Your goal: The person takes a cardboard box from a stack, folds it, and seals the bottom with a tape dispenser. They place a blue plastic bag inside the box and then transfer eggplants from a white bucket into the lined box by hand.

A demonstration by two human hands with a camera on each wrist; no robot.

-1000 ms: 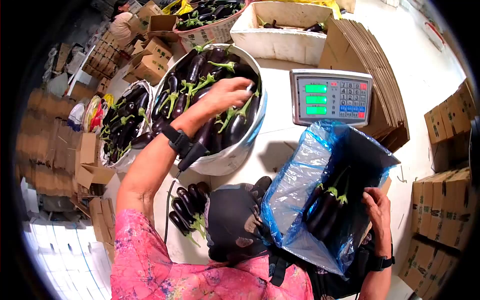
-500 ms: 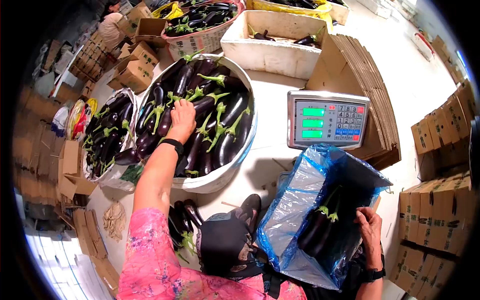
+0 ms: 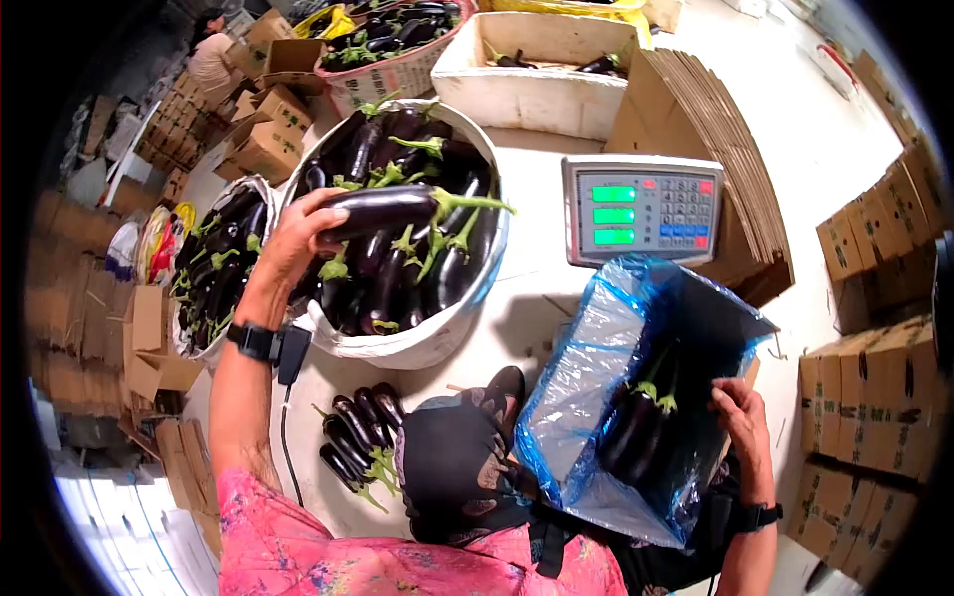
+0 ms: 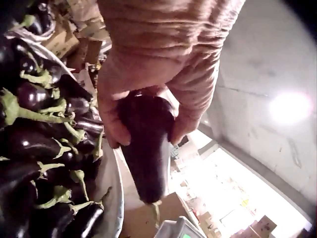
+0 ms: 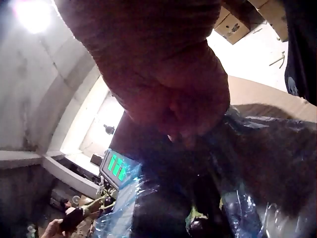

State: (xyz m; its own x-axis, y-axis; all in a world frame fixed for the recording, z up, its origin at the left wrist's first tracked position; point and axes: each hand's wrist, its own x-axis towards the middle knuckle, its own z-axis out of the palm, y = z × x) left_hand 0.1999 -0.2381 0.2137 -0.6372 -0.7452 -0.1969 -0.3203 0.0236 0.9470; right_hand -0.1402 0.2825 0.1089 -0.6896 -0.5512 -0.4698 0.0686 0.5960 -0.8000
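Observation:
My left hand [image 3: 290, 238] grips an eggplant [image 3: 383, 209] by its rounded end, green stem pointing right, above a large white sack [image 3: 397, 350] full of eggplants. In the left wrist view, thumb and fingers wrap both sides of that eggplant [image 4: 146, 148]. My right hand [image 3: 745, 412] stays at the right edge of a box lined with a blue plastic bag [image 3: 566, 397], its fingers bent; I cannot tell whether they pinch the liner. Several eggplants [image 3: 634, 437] lie together inside the lined box, stems pointing away from me.
Behind the lined box stands a digital scale display [image 3: 641, 211], beside a stack of flattened cardboard [image 3: 720, 119]. Several eggplants [image 3: 358, 432] lie on the floor by my knee. A smaller eggplant sack [image 3: 221, 268] stands left, a white foam box [image 3: 532, 94] at the back, and stacked cartons [image 3: 874, 397] right.
My left hand went from reaching among the sack's eggplants to holding one up over the sack, moving leftward in the last half second. My right hand has stayed at the box edge.

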